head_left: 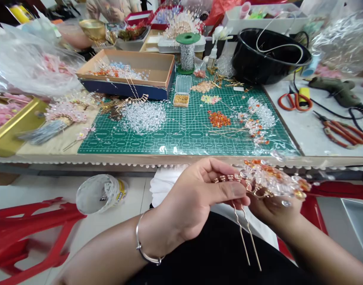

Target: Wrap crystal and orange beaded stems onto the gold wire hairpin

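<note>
Head view: both hands sit just below the table edge (110, 159).
Left hand (196, 198): thumb and forefinger pinched on the beaded hairpin (268, 181).
Right hand (273, 209): curled beneath its bead cluster, supporting it.
Room: prongs hang free beneath; red chair (29, 233) well left of the left hand.

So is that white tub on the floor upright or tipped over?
Tipped over: the tub lies on its side on the floor, its open mouth turned toward the camera.

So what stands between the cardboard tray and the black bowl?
In the head view, a green-capped spool of silvery wire stands between the cardboard tray and the black bowl, with a small bottle nearer the bowl.
</note>
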The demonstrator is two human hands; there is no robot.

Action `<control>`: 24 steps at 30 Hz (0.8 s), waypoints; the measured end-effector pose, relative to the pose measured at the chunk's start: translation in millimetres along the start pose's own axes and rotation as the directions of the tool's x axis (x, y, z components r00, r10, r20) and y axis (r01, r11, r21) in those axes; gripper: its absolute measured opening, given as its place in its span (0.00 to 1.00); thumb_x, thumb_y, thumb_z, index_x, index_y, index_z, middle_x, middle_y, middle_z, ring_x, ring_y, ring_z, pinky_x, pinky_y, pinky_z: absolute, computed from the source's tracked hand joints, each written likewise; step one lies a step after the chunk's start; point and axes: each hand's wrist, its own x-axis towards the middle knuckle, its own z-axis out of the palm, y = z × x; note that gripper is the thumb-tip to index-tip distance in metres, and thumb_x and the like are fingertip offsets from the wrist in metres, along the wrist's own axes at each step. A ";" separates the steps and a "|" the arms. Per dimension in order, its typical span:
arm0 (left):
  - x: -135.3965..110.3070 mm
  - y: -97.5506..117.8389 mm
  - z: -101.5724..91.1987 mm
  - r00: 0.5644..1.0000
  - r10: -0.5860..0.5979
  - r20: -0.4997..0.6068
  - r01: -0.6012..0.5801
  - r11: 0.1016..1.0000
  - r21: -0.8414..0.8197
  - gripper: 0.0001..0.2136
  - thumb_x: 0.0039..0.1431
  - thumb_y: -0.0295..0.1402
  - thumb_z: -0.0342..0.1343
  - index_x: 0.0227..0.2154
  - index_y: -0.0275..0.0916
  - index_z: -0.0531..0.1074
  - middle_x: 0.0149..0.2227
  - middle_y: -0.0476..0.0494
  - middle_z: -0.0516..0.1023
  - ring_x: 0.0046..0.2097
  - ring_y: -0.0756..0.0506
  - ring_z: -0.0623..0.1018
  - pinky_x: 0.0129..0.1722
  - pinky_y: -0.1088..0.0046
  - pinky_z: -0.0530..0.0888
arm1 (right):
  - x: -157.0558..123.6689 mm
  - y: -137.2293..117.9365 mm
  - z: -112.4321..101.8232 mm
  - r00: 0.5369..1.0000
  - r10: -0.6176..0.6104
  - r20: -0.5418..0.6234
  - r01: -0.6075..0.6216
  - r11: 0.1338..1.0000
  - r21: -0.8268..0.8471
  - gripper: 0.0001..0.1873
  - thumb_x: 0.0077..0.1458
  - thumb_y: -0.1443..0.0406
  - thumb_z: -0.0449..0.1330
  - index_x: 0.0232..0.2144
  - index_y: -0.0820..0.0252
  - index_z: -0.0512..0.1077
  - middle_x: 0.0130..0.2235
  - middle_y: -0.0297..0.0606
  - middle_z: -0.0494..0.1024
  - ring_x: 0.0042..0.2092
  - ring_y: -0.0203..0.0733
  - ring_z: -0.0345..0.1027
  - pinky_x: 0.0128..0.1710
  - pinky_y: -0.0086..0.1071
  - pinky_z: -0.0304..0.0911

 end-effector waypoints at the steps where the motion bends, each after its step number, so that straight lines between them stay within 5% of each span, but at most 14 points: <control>1: -0.5 -0.3 -0.3 1.000 0.011 -0.009 -0.011 1.000 -0.004 0.17 0.47 0.27 0.75 0.33 0.36 0.71 0.25 0.50 0.80 0.27 0.51 0.80 0.33 0.75 0.74 | -1.8 0.5 0.6 1.000 0.028 0.013 -0.029 0.999 0.014 0.13 0.66 0.58 0.61 0.31 0.58 0.72 0.34 0.33 0.76 0.37 0.37 0.71 0.40 0.35 0.70; 6: 2.0 -0.5 -3.6 0.999 0.042 -0.023 -0.043 0.999 -0.026 0.14 0.50 0.27 0.73 0.34 0.37 0.73 0.25 0.51 0.80 0.28 0.51 0.80 0.33 0.76 0.73 | -4.9 -3.6 -0.7 0.979 0.176 0.099 -0.193 0.961 0.200 0.12 0.67 0.63 0.56 0.31 0.56 0.74 0.31 0.34 0.77 0.34 0.41 0.73 0.36 0.36 0.70; 10: 6.3 5.2 -1.7 0.997 0.076 -0.018 -0.077 0.997 -0.014 0.12 0.51 0.25 0.71 0.34 0.38 0.73 0.25 0.51 0.79 0.28 0.51 0.80 0.32 0.77 0.72 | -3.7 -6.6 -10.7 0.922 0.284 0.265 -0.367 0.860 0.355 0.16 0.70 0.60 0.49 0.40 0.50 0.77 0.39 0.35 0.82 0.38 0.44 0.77 0.40 0.38 0.75; 14: 10.3 21.4 5.2 0.993 0.087 -0.083 -0.076 0.989 0.129 0.15 0.48 0.28 0.74 0.36 0.39 0.74 0.24 0.52 0.78 0.27 0.51 0.79 0.32 0.77 0.71 | 8.4 10.1 -43.2 0.849 0.375 0.373 -0.486 0.831 0.271 0.20 0.70 0.50 0.48 0.43 0.50 0.76 0.37 0.35 0.82 0.35 0.45 0.78 0.37 0.39 0.77; 16: 14.2 34.4 7.7 0.983 0.117 -0.143 -0.078 0.964 0.253 0.16 0.48 0.29 0.74 0.38 0.39 0.76 0.23 0.51 0.78 0.27 0.51 0.78 0.32 0.78 0.71 | 17.1 37.3 -69.2 0.813 0.484 0.325 -0.543 0.830 0.123 0.23 0.71 0.48 0.46 0.44 0.52 0.75 0.37 0.36 0.82 0.36 0.44 0.77 0.36 0.38 0.76; 18: 19.9 49.9 9.5 0.972 0.122 -0.200 -0.043 0.932 0.359 0.14 0.49 0.29 0.74 0.37 0.38 0.77 0.25 0.49 0.79 0.29 0.52 0.78 0.32 0.79 0.71 | 24.4 77.5 -100.2 0.774 0.597 0.209 -0.593 0.800 -0.088 0.21 0.70 0.49 0.51 0.46 0.57 0.75 0.45 0.39 0.80 0.44 0.44 0.76 0.45 0.42 0.74; 21: 31.7 74.1 14.4 0.962 0.157 -0.223 -0.044 0.898 0.438 0.11 0.49 0.30 0.74 0.33 0.37 0.78 0.28 0.48 0.79 0.31 0.53 0.76 0.30 0.82 0.71 | 28.7 146.0 -145.7 0.682 0.730 0.035 -0.651 0.629 -0.424 0.18 0.67 0.54 0.60 0.53 0.58 0.73 0.54 0.43 0.75 0.52 0.47 0.72 0.53 0.49 0.70; 24: 49.2 96.8 25.6 0.961 0.195 -0.194 -0.074 0.864 0.498 0.11 0.49 0.30 0.74 0.33 0.38 0.77 0.30 0.48 0.79 0.32 0.53 0.76 0.22 0.85 0.66 | 27.2 198.0 -174.7 0.637 0.769 0.043 -0.608 0.537 -0.585 0.19 0.66 0.56 0.61 0.53 0.59 0.72 0.54 0.43 0.75 0.51 0.46 0.73 0.51 0.47 0.72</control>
